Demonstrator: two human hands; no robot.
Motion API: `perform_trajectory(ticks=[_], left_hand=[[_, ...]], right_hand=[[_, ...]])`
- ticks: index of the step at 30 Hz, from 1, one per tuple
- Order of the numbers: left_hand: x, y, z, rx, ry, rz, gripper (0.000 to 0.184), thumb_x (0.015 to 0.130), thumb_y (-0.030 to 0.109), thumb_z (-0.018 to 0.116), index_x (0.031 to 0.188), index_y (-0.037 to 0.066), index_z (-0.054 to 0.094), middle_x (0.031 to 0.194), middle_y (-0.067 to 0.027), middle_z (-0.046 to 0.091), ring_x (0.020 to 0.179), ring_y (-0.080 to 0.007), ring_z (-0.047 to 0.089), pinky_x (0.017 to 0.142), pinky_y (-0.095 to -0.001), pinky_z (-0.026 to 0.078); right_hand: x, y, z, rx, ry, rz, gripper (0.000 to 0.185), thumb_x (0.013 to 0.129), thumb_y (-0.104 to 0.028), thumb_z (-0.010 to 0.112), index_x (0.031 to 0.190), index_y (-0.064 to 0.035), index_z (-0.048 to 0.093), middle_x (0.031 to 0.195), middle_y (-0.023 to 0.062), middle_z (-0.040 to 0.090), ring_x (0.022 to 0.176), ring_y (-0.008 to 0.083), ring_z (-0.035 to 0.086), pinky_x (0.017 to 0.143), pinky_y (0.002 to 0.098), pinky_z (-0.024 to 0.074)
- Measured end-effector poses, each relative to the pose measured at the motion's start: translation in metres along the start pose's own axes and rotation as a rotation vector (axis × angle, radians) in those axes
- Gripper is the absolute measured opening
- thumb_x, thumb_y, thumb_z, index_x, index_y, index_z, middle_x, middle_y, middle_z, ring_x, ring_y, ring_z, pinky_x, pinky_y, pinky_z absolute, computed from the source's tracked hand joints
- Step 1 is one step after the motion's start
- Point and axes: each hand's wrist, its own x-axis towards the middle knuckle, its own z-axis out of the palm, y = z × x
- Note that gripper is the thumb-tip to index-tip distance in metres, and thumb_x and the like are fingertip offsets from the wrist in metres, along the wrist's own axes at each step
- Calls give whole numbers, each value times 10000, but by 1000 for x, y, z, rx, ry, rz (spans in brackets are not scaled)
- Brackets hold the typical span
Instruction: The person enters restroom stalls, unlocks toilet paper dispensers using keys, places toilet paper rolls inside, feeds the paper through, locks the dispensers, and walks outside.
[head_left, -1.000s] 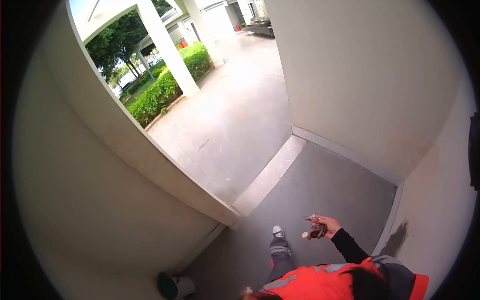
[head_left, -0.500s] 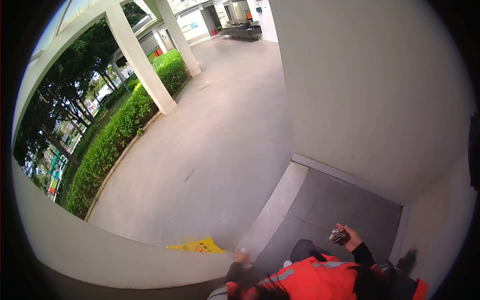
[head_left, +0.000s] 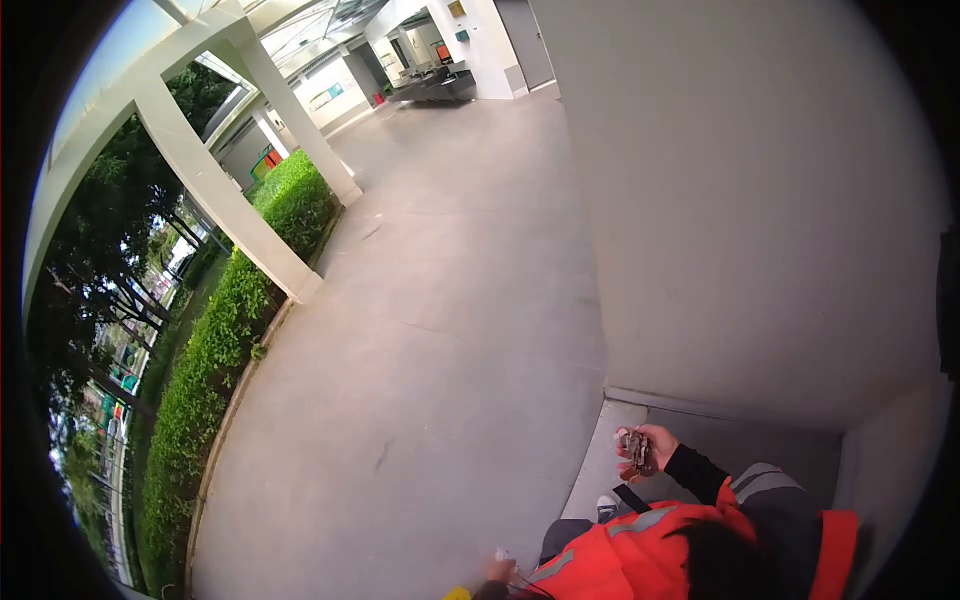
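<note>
My right hand [head_left: 655, 447] is raised at the lower right in the head view, its fingers closed around a bunch of keys [head_left: 636, 453] that look metallic and brownish. At the bottom edge, my left hand [head_left: 499, 568] appears small and curled, with something whitish at its fingertips that is too small to name. A thin dark cord shows beside it. The orange-red vest [head_left: 625, 550] with grey reflective bands covers my body between the two hands. Below the keys, a shoe [head_left: 607, 508] shows on the floor.
A tall plain wall [head_left: 740, 220] rises close on the right. The grey paved walkway [head_left: 430, 330] stretches ahead, bordered on the left by a green hedge [head_left: 215, 350] and white pillars [head_left: 215, 190]. A dark sink-like counter [head_left: 432, 88] stands far ahead. Something yellow [head_left: 457, 593] shows at the bottom edge.
My body has moved forward past the doorway strip, and the view has turned right. The yellow sign has slid almost out of view. My right hand, with the keys, now appears higher and further left.
</note>
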Motion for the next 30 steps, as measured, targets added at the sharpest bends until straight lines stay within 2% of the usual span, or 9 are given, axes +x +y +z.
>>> perform_trajectory(ticks=[8,11,14,18,21,22,23,27,30], left_hand=[[186,68,-51,49,-50,-15,308,642,220,651,872,35,564,825,-116,582,815,-252,566,671,-387,464],[344,156,-99,92,-58,7,299,644,217,647,868,38,563,820,-113,582,813,-252,566,674,-385,464],[484,248,-153,152,-67,48,290,646,215,643,864,42,562,816,-110,581,811,-251,565,676,-383,464],[615,365,-147,190,-130,62,278,649,211,638,859,46,561,811,-106,580,808,-250,565,679,-380,464],[653,572,-161,-226,-199,-30,229,636,143,620,825,44,540,779,-93,563,705,-234,571,583,-358,476],[746,575,-149,39,-219,514,283,590,-53,599,868,-24,557,713,-93,556,613,-223,571,514,-357,467],[761,657,-138,-144,-156,229,303,597,-47,597,896,-22,553,726,-88,559,623,-211,572,516,-345,468],[861,865,-96,-74,-215,492,256,609,24,619,854,21,546,701,-72,551,647,-159,554,541,-330,468],[905,970,-66,5,-274,547,283,614,62,647,883,29,568,732,-81,583,676,-182,575,585,-334,475]], right_hand=[[206,-142,98,-111,-322,269,439,916,-349,341,1146,6,457,1159,175,498,1050,275,513,845,496,438],[314,-212,74,-64,-153,-135,526,901,-433,349,1119,33,460,1187,183,478,1156,319,426,872,542,386],[375,-273,68,235,-149,-161,557,890,-474,349,1083,33,475,1192,190,470,1162,331,417,881,541,379],[425,-348,81,370,39,-309,573,864,-526,366,924,18,533,992,170,579,928,290,569,879,528,388],[446,-393,78,434,79,-468,581,859,-547,340,924,-9,548,878,127,602,781,250,603,872,520,394],[452,-411,77,497,-21,-550,580,860,-550,326,941,-22,550,873,119,600,772,243,605,870,519,393],[455,-428,81,538,71,-619,564,863,-547,313,955,-44,551,887,115,599,797,241,601,874,538,382],[484,-508,83,598,419,-773,497,872,-517,306,983,-99,551,927,97,592,882,257,577,878,602,347],[534,-576,1,712,306,-794,347,861,-410,403,962,-117,562,917,97,592,881,299,573,857,637,341]])
